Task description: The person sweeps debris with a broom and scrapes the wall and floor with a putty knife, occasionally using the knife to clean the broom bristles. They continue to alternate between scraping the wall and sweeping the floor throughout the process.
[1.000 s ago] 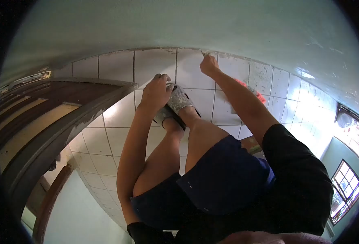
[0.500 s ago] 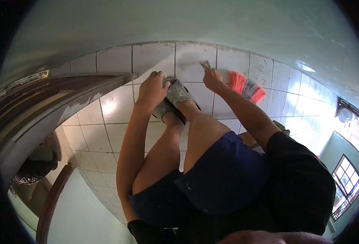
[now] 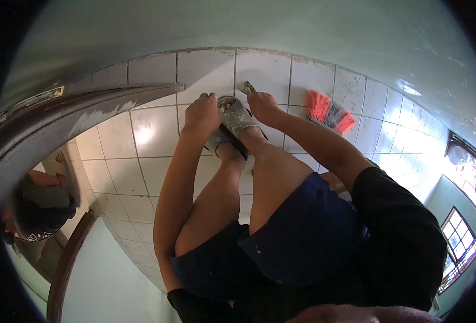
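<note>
My right hand (image 3: 263, 106) is closed around a small flat tool (image 3: 246, 88), a brush or scraper, whose tip points up and left over the white floor tiles (image 3: 265, 67). Just left of it, my left hand (image 3: 203, 112) is curled near the toe of my worn grey shoe (image 3: 238, 116); whether its fingers hold anything is hidden. Beyond both hands, the tiles meet the pale green wall (image 3: 238, 24).
A red and grey broom head (image 3: 330, 111) lies on the tiles at the right. A dark wooden frame (image 3: 87, 110) with scraped paint juts in from the left. Another person (image 3: 39, 207) shows at the lower left. A barred window (image 3: 459, 242) is at the far right.
My right hand has drawn back from the wall's base and moved left with the tool. The broom head shows more fully, and the other person has come into view beside the frame.
</note>
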### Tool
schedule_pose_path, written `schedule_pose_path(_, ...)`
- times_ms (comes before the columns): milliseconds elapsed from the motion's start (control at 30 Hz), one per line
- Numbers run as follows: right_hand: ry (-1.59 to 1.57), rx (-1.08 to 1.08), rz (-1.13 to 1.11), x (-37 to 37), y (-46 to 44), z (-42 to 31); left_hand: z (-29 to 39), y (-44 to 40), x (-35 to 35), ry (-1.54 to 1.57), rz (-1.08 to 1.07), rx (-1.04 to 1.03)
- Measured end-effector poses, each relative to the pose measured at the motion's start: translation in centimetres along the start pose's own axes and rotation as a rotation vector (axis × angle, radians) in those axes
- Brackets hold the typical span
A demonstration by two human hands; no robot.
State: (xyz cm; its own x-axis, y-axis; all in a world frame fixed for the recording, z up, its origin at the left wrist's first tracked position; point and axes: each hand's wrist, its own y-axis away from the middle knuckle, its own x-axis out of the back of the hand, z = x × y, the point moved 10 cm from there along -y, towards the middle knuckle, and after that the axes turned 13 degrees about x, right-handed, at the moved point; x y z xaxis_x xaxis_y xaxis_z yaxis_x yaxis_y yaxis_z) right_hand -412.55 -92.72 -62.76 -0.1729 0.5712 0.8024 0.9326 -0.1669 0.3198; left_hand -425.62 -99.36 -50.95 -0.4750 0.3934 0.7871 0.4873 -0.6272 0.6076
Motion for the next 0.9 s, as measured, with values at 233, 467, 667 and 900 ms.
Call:
schedule_pose_path(233,0.001,-0.054,0.051,0.6,-0.4,-0.9,-1.9,-0.5,1.0,0.034,0.063,0.042)
schedule_pose_path(467,0.005,-0.134,-0.119,-0.5,0.7,-1.2,-1.9,0.3,0.6,0.04,0.023,0.047)
schedule_pose_path(667,0.026,-0.102,-0.069,0.2,-1.0,-1.9,-2.2,0.8,-1.1,0.001,-0.053,0.078)
schedule_pose_path(900,-0.049,-0.123,-0.055,0.2,-1.0,1.1,-3.1,0.9,-0.7,0.025,0.01,0.057)
